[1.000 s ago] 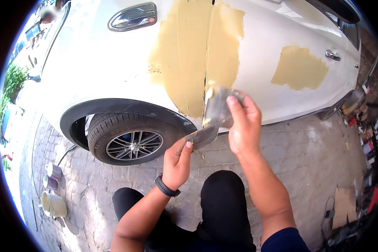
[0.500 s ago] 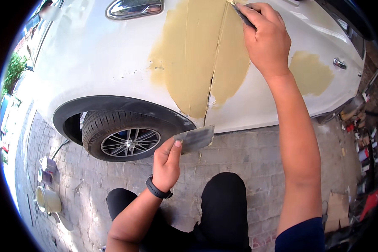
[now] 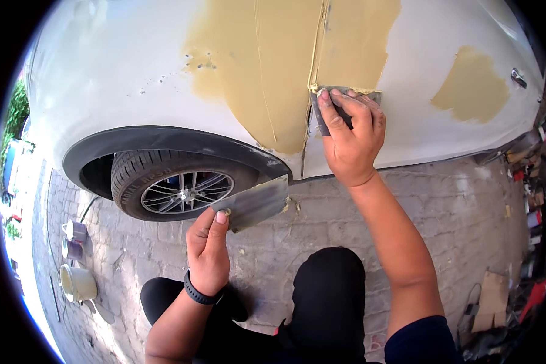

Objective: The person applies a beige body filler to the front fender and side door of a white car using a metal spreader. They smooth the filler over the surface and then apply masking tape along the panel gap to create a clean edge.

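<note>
Yellow-beige filler (image 3: 236, 54) covers a broad area of the white car's panel (image 3: 121, 91), on both sides of a vertical seam (image 3: 305, 133). My right hand (image 3: 356, 145) presses a thin dark grey spreader (image 3: 322, 124) flat against the panel right of the seam, fingers stretched over it. Filler is heaped along the spreader's upper edge. Low on the left, my left hand (image 3: 209, 249) pinches a second grey spreader plate (image 3: 255, 203) under the thumb, in front of the wheel arch and apart from the body. Bits of filler cling to its right end.
The front tyre (image 3: 127, 182) sits within a black arch trim (image 3: 97, 142). Another filler patch (image 3: 473, 88) lies near the door handle (image 3: 519, 77). Buckets (image 3: 79, 283) stand at left on the paving (image 3: 346, 212). Cardboard (image 3: 491, 300) and clutter lie at right.
My right hand has come down along the seam with its spreader, leaving the filler's lower right part scraped to white. My left hand has shifted slightly left and down. The view has shifted too.
</note>
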The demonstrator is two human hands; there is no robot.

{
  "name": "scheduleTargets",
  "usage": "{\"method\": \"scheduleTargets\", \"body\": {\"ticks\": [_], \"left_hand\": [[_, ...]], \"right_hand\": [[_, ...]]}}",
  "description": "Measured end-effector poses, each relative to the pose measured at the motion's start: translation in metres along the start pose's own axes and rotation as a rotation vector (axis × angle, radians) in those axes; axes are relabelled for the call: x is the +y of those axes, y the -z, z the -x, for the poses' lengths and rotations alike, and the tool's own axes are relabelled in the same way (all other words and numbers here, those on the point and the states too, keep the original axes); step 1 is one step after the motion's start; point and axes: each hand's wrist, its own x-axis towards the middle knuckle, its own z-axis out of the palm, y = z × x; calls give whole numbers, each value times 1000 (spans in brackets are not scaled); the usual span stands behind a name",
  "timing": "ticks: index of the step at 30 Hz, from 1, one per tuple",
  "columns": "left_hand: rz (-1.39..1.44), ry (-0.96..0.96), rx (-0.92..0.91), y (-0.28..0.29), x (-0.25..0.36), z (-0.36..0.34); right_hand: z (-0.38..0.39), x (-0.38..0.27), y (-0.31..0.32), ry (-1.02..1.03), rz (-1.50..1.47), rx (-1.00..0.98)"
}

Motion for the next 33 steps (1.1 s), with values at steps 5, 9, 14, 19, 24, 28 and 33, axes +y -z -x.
{"method": "scheduleTargets", "body": {"ticks": [5,9,14,19,24,28,33], "left_hand": [[33,73,-30,16,-12,6],[24,89,-39,25,-23,9],[19,128,-36,12,-25,7],[-87,105,-47,-7,-17,-4],[9,112,-259,-15,-3,-8],[51,-88,-205,-25,8,-6],[483,-39,-195,-17,26,-4]], "right_hand": [[63,-11,-14,-58,-10,-4],[110,-14,-17,-87,-29,-45],[163,-13,-8,-92,-39,-161],[145,-22,49,-388,-363,-501],[46,-45,120,-1155,-1381,-318],[-11,-61,143,-930,-1595,-575],[-33,-51,164,-638,-1222,-903]]}}
